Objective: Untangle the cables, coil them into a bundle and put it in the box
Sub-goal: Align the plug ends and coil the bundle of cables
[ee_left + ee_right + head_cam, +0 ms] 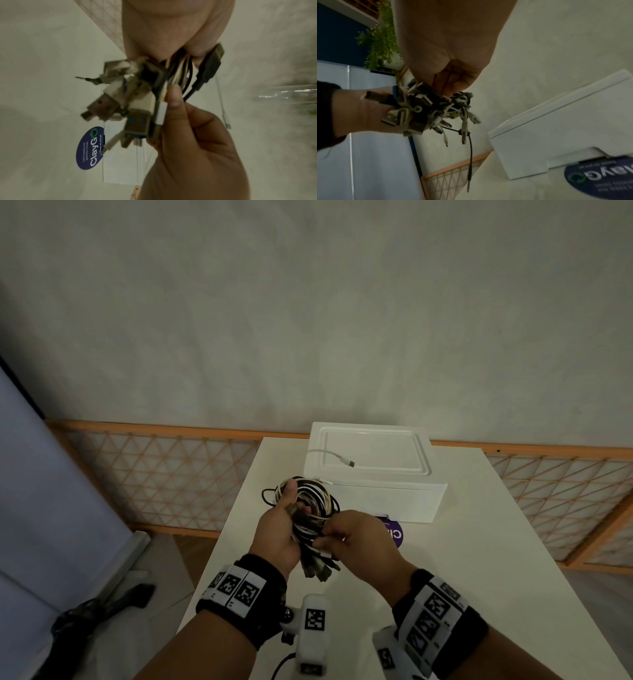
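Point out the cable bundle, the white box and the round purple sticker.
cable bundle (313, 501): head view, coiled loops.
white box (387, 494): head view, front wall.
purple sticker (90, 148): left wrist view, printed face.

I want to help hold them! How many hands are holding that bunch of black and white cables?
2. The left hand grips the coiled bundle of black and white cables from the left side. The right hand pinches its strands near the plug ends. No other hands show.
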`<state>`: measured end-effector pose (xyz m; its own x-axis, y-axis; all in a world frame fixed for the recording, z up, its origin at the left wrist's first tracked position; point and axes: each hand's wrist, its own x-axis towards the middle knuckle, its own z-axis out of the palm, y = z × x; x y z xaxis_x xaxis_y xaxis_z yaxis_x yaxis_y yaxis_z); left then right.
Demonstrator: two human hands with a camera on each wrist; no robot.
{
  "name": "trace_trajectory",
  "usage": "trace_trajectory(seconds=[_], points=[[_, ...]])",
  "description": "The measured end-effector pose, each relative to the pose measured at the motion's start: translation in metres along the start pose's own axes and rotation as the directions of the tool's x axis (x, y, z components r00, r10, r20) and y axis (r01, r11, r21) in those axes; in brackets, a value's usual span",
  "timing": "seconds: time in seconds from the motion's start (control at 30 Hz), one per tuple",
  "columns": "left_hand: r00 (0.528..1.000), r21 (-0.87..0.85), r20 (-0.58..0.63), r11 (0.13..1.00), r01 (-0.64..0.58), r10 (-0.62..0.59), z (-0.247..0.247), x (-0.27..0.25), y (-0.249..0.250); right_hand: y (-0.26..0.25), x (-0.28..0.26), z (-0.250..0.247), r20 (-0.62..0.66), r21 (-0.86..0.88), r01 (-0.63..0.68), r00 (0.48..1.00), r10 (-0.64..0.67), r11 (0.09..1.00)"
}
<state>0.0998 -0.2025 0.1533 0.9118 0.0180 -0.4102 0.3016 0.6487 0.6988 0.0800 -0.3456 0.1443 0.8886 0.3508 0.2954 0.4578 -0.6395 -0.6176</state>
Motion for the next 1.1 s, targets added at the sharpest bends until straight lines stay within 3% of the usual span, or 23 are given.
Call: trace_trajectory(seconds=[0.07,0.2,0.37,0.43,0.47,0.57,0.63,0.67,0.7,0.77,0.83,0.97,1.1], points=[[0.998,-0.01,0.059,1.0,-0.028,0.029,-0.002,0.001,-0.002,-0.001,0.002,0.0,0.035,0.003,-0.059,0.998,0.059,0.998],[0.982,0.085,0.151,0.988,-0.126,0.112,0.0,-0.006,-0.003,-0.008,0.005,0.0,0.129,-0.195,-0.011,0.991,0.036,0.981],[0.952,0.391,-0.025,0.88,-0.271,0.305,0.003,0.001,-0.004,-0.015,0.007,-0.003,0.214,-0.218,0.036,0.977,0.012,0.975],[0.926,0.52,-0.058,0.803,-0.291,0.373,-0.002,0.005,-0.003,-0.019,0.002,-0.004,0.189,-0.219,0.149,0.976,-0.108,0.964],[0.916,0.581,-0.042,0.756,-0.302,0.399,-0.006,0.005,-0.002,-0.023,0.001,-0.004,0.112,-0.237,0.218,0.974,-0.197,0.947],[0.934,0.684,0.043,0.671,-0.287,0.356,-0.005,-0.001,-0.001,-0.03,0.007,-0.006,-0.114,-0.35,0.369,0.896,-0.43,0.861],[0.952,0.744,0.098,0.614,-0.265,0.292,0.0,-0.012,-0.004,-0.028,0.016,-0.009,-0.042,-0.49,0.421,0.863,-0.503,0.763],[0.949,0.795,0.154,0.537,-0.284,0.274,-0.001,-0.014,-0.006,-0.022,0.021,-0.01,0.025,-0.526,0.441,0.863,-0.505,0.728],[0.943,0.793,0.236,0.516,-0.326,0.234,0.001,-0.019,-0.006,-0.016,0.026,-0.012,0.088,-0.529,0.457,0.868,-0.489,0.715],[0.879,0.835,0.431,0.28,-0.474,0.205,-0.001,-0.023,-0.004,-0.001,0.03,-0.02,0.208,-0.491,0.467,0.883,-0.421,0.736],[0.86,0.842,0.474,0.191,-0.506,0.19,-0.009,-0.019,0.001,0.01,0.031,-0.03,0.282,-0.447,0.447,0.893,-0.352,0.775],[0.876,0.852,0.458,0.207,-0.481,0.149,-0.016,-0.014,0.014,0.017,0.024,-0.036,0.298,-0.279,0.326,0.924,-0.242,0.903],[0.884,0.797,0.464,0.409,-0.445,0.058,-0.015,-0.019,0.022,0.022,0.019,-0.036,0.196,0.043,0.176,0.964,-0.181,0.983]])
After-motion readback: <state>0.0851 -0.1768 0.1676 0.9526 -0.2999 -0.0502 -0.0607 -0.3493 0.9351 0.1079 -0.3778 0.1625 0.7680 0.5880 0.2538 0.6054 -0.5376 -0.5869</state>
